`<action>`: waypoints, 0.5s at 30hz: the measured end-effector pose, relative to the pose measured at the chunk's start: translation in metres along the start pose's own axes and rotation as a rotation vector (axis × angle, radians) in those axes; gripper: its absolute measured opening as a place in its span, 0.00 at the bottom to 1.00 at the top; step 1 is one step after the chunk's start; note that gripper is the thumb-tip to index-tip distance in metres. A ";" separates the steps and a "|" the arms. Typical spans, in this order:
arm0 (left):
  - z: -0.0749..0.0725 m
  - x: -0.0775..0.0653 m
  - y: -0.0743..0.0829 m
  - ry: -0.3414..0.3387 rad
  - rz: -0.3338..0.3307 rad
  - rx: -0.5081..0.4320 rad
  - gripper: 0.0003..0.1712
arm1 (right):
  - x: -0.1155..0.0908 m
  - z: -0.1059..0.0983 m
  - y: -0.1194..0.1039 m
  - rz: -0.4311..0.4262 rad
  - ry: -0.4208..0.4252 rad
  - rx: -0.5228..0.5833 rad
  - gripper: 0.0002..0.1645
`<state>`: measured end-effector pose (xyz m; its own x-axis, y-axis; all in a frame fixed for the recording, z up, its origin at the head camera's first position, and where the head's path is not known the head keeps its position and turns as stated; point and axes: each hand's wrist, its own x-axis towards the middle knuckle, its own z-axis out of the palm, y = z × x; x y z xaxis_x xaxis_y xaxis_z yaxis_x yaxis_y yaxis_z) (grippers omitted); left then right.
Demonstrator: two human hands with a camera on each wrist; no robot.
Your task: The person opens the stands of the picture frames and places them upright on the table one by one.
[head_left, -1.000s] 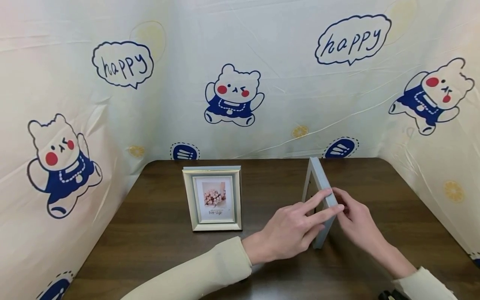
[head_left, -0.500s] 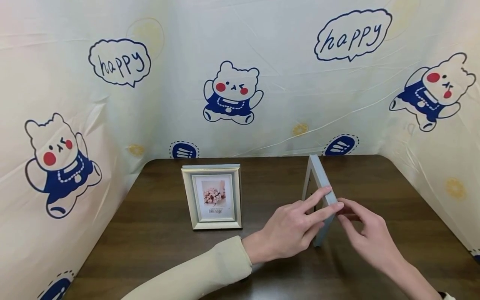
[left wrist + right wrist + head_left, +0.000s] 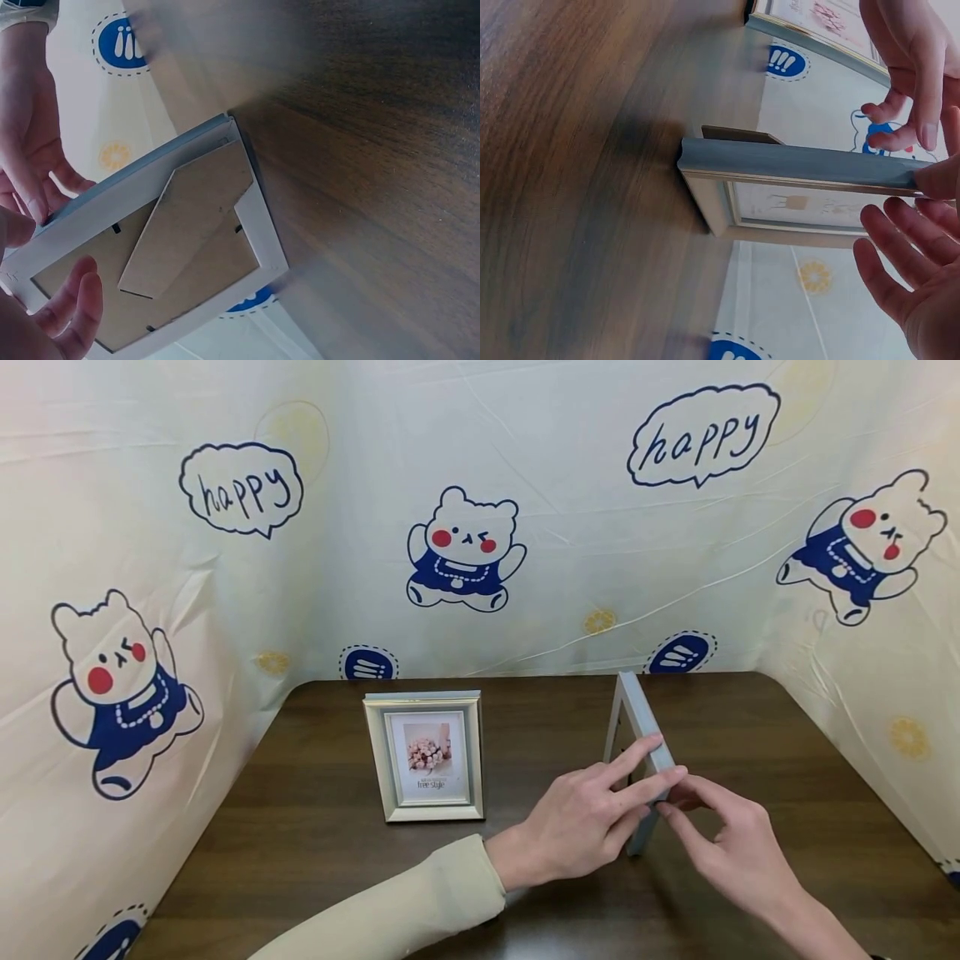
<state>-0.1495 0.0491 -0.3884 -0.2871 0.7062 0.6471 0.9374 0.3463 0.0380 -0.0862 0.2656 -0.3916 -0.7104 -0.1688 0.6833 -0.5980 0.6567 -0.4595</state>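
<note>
A picture frame (image 3: 643,714) stands upright, edge-on, at the right of the table in the head view. My left hand (image 3: 570,822) rests straight index and middle fingers across its near side edge. My right hand (image 3: 738,847) pinches that same edge a little lower, thumb and fingertips touching it. In the left wrist view the frame's back (image 3: 202,277) shows, with its brown stand leg (image 3: 191,214) lying close to the backing. The right wrist view shows the grey-blue edge (image 3: 795,163) and part of the glazed front. My left thumb is hidden in the head view.
A second picture frame (image 3: 433,756), with a flower print, stands to the left, facing the camera. Both frames stand on a dark wooden table (image 3: 300,860). A pale curtain (image 3: 577,552) printed with cartoon bears encloses the back and sides.
My right hand drew back from the edge toward the lower right, thumb coming off it, then its thumb came back against the frame lower down. The left hand and both frames stayed put.
</note>
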 end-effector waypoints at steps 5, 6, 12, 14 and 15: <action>0.001 -0.002 -0.001 0.012 0.018 0.005 0.33 | 0.000 0.000 0.000 -0.006 0.003 -0.018 0.31; 0.002 -0.002 -0.001 0.030 0.017 -0.007 0.34 | -0.001 0.000 0.000 -0.003 0.004 -0.019 0.30; 0.009 -0.009 -0.007 0.156 -0.208 -0.264 0.31 | -0.001 0.000 -0.001 0.007 0.012 -0.020 0.29; 0.012 -0.011 -0.011 0.112 -0.360 -0.363 0.28 | 0.001 0.001 -0.001 0.006 0.012 -0.020 0.29; 0.014 -0.011 -0.012 0.067 -0.438 -0.401 0.27 | 0.001 0.001 -0.001 0.004 0.012 -0.020 0.29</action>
<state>-0.1607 0.0453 -0.4064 -0.6630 0.5053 0.5524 0.7395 0.3275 0.5881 -0.0869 0.2642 -0.3908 -0.7080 -0.1579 0.6883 -0.5879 0.6718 -0.4506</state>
